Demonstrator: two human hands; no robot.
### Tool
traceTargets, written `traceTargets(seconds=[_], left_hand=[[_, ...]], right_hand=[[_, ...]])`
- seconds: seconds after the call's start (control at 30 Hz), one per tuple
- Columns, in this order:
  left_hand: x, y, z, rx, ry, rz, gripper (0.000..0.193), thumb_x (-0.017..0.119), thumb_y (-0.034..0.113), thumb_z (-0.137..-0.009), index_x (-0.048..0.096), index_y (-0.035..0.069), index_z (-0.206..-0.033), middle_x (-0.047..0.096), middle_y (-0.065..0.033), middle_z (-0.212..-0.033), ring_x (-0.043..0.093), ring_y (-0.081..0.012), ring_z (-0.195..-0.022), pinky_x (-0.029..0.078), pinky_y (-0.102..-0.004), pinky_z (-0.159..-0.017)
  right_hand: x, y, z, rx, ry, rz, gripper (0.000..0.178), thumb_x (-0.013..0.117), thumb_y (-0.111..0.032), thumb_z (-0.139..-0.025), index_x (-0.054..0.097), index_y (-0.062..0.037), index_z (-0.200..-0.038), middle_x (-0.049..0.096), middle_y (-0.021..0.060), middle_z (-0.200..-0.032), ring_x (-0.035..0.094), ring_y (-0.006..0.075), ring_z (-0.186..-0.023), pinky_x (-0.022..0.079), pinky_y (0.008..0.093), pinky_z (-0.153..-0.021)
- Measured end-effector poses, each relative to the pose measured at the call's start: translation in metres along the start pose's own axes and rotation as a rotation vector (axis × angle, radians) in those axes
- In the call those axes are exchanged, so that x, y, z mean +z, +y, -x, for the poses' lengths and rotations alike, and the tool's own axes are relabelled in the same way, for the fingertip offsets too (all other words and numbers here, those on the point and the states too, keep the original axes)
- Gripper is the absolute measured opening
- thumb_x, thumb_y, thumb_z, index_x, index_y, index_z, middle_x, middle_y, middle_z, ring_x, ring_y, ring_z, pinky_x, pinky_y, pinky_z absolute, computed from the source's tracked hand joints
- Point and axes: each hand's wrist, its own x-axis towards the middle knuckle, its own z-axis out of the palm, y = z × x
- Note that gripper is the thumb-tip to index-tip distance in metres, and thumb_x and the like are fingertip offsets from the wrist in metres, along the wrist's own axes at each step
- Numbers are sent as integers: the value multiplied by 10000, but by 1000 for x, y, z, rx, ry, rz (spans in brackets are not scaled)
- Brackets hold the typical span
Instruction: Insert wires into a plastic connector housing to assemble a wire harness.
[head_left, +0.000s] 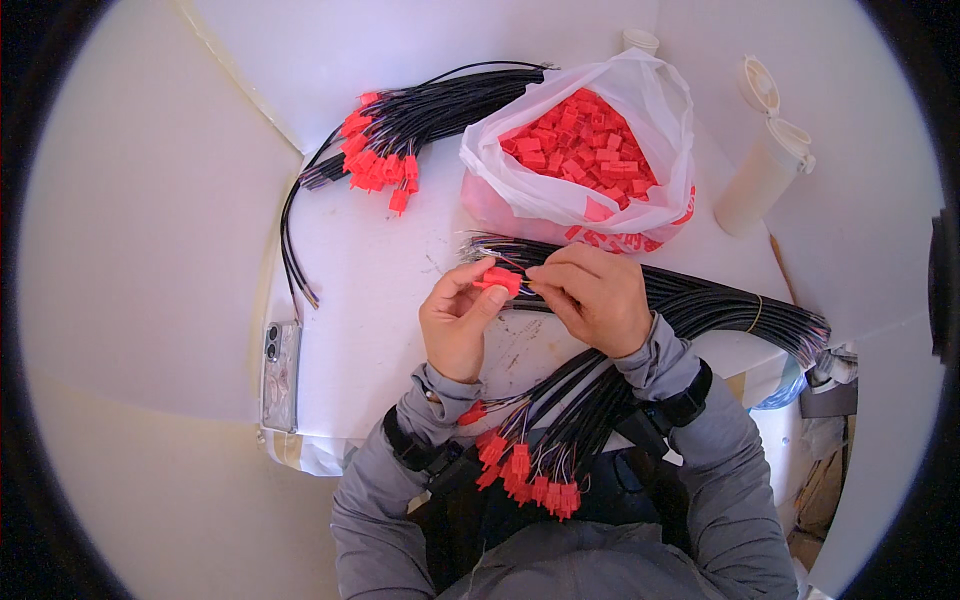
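Note:
Between the thumb and fingers of my left hand (456, 322) is a red plastic connector housing (499, 281). My right hand (598, 296) is closed in a pinch on thin wires (522, 272) at the right end of that housing. I cannot make out how far the wires sit inside it. Behind and under my right hand lies a bundle of black cables (690, 290) with bare coloured wire ends. In front of me, partly on my lap, rests another bunch of black cables (580, 410) with red connectors (520, 475) on their ends.
A white plastic bag (480, 205) full of loose red connector housings (585, 150) stands open at the back. Left of it lies a cable bundle (450, 105) with red connectors. A phone (281, 375) lies at the table's left edge; a cream bottle (760, 180) with its lid up stands right.

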Motion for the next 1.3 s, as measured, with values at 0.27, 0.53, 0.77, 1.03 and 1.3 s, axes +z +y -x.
traceTargets(seconds=[0.27, 0.53, 0.77, 1.03, 1.3], left_hand=[[2, 3, 0, -13, 21, 42, 311, 602, -42, -747, 536, -35, -1051, 592, -90, -904, 574, -133, -789, 468, -245, -738], [1, 2, 0, -5, 0, -32, 316, 612, -54, -733, 552, -25, -1042, 582, -66, -910, 563, -112, -802, 449, -222, -731], [0, 3, 0, 31, -33, -83, 312, 617, -47, -735, 557, -19, -1040, 572, -52, -900, 555, -98, -793, 443, -210, -707], [-2, 1, 1, 31, -14, -84, 303, 615, -26, -746, 552, -19, -1042, 569, -57, -915, 553, -106, -811, 441, -220, -726], [6, 10, 3, 127, -158, -21, 282, 550, -60, -768, 519, -26, -1046, 543, -105, -977, 542, -203, -968, 417, -288, -837]], right_hand=[[-1, 2, 0, -6, -60, -20, 114, 623, -50, -648, 565, -45, -746, 531, 63, -718, 554, 220, -611, 453, 303, -519], [-1, 2, 1, -47, -114, 11, 125, 610, -74, -657, 543, -48, -760, 513, 61, -743, 541, 224, -653, 454, 307, -559], [0, 1, 2, -58, -111, 27, 130, 610, -74, -655, 543, -51, -764, 512, 61, -751, 539, 223, -663, 452, 307, -561], [0, 0, 1, 78, -95, -88, 97, 608, -53, -677, 562, -50, -762, 531, 68, -740, 547, 220, -640, 450, 289, -554], [10, 8, 8, 654, -160, -678, 183, 569, -66, -800, 594, 7, -965, 609, 38, -834, 523, 57, -679, 426, 197, -591]])
